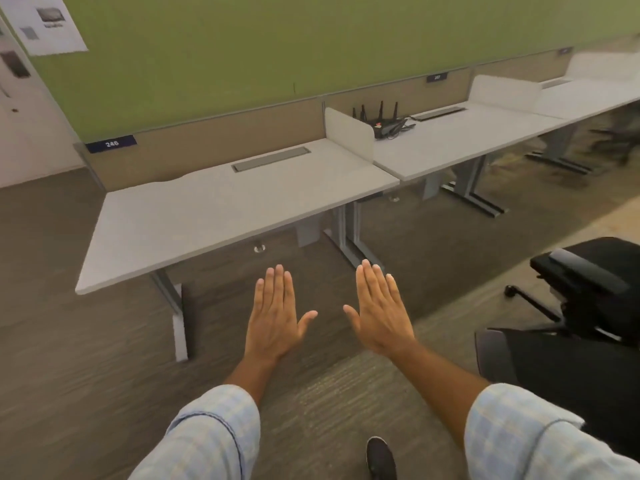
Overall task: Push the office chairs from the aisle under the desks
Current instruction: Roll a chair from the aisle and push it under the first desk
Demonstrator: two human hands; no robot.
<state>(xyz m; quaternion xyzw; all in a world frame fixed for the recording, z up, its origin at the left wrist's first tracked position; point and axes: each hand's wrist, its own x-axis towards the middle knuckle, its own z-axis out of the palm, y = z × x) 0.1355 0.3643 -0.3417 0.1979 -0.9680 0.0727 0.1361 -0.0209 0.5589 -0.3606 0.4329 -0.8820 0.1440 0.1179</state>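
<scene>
Two hands, left hand (pixel 273 317) and right hand (pixel 381 313), hover flat with fingers (pixel 277 282) extended together, holding nothing. Office chair (pixel 581 306) stands in the aisle at right, not under the nearest tabletop (pixel 207 209), likely awaiting the push.

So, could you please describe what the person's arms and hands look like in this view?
Both forearms wear light blue-and-white checked sleeves, the left sleeve and right sleeve rolled up to mid-forearm. The left hand and right hand are bare: no gloves, rings or watch visible.
</scene>
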